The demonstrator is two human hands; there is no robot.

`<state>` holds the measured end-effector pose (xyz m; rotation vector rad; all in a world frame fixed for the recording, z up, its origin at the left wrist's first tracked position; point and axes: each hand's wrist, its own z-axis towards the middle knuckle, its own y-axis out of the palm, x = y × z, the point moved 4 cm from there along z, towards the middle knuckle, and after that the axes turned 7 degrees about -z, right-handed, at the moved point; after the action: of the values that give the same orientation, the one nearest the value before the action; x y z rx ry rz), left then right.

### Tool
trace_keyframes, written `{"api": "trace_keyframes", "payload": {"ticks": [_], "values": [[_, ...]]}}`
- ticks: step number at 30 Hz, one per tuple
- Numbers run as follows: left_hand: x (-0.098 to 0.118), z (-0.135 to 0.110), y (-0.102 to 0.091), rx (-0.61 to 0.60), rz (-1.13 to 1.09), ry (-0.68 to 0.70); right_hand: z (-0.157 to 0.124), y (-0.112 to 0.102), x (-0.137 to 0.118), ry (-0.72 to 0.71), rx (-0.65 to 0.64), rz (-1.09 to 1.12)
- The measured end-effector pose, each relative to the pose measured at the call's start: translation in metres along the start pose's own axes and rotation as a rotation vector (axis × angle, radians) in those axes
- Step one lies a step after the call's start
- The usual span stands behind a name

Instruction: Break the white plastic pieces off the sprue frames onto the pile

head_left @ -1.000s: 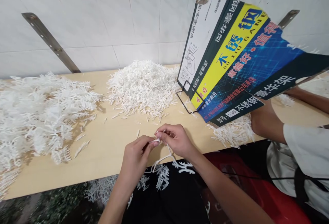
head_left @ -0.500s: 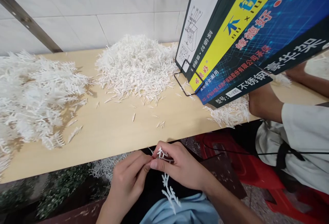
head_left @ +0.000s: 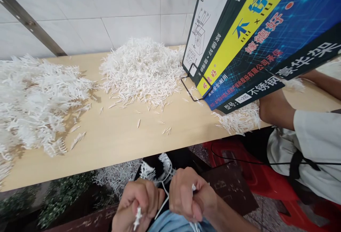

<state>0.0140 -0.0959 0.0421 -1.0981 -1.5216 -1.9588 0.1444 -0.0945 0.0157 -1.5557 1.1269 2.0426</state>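
Observation:
My left hand (head_left: 141,200) is closed in a fist, with a short white plastic sprig (head_left: 137,218) poking out below the thumb. Close beside it, my right hand (head_left: 188,193) is also closed around white plastic sprigs; a small tip shows at the thumb and thin stems hang beneath. Beyond the knuckles, feathery white branch ends (head_left: 166,161) stick out, and a thin stem runs down between both hands. Whether these are one piece or several, I cannot tell. Both hands are over my lap, in front of the table edge.
On the wooden table (head_left: 117,139) lie a left pile of white sprigs (head_left: 39,100) and a middle pile (head_left: 144,68). A large printed box (head_left: 255,40) stands at right by a black wire frame (head_left: 188,89). Another person's arm (head_left: 277,108) is behind it. A red stool (head_left: 245,175) stands below.
My hands have moved down toward my lap and a little apart, and both have closed into fists. The branch ends now point up beyond the hands. The piles look unchanged.

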Motion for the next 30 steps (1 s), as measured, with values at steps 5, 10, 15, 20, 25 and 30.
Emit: {"api": "trace_keyframes", "payload": {"ticks": [5, 10, 15, 20, 25, 30], "values": [[0.024, 0.025, -0.026, 0.256, 0.385, 0.168, 0.000, -0.012, 0.000, -0.080, 0.321, 0.177], [0.044, 0.099, -0.073, 0.438, 1.127, 0.244, -0.001, -0.026, -0.006, -0.040, 0.505, -0.016], [0.034, 0.146, -0.079, 0.219, 1.294, 0.252, -0.015, -0.035, -0.003, 0.079, 0.629, -0.452], [-0.004, 0.121, -0.040, -0.154, 1.665, 0.302, -0.039, -0.038, 0.008, 0.089, 1.086, -1.002], [-0.027, 0.134, -0.028, -0.163, 1.917, 0.231, -0.053, -0.029, 0.020, -0.287, 1.211, -1.288], [-0.001, 0.185, -0.042, 0.082, 1.904, 0.201, -0.066, -0.025, 0.028, -0.396, 1.173, -1.419]]}}
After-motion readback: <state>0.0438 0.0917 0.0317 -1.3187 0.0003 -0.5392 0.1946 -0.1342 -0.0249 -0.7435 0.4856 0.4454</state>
